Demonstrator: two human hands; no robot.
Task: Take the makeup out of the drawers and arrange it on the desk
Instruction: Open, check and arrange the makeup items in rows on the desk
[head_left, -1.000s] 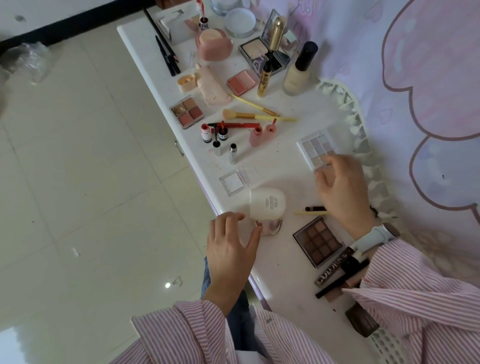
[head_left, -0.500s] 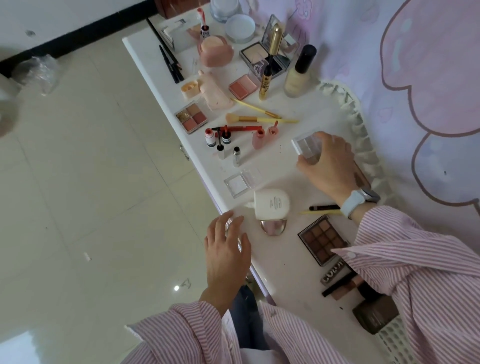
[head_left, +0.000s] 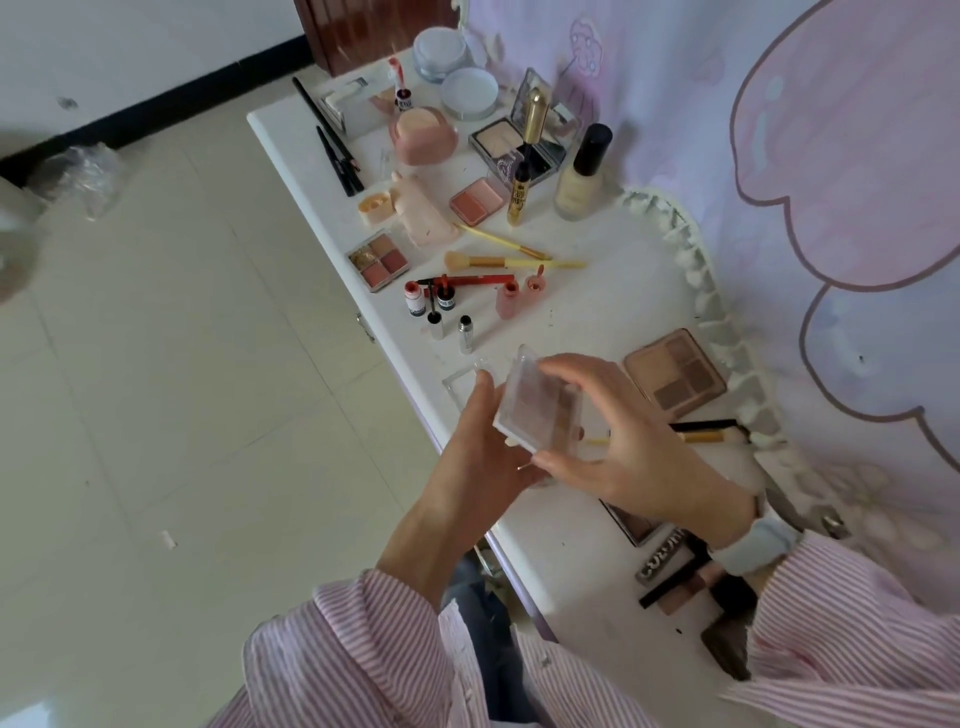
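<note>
Just now both hands hold a clear-cased eyeshadow palette (head_left: 540, 402) tilted above the tabletop (head_left: 597, 322): the right hand (head_left: 623, 447) has its grip pinched on the case's edges, while the left hand (head_left: 483, 452) grips it from beneath, probably steadying it for inspection before choosing a spot among the laid-out makeup.
</note>
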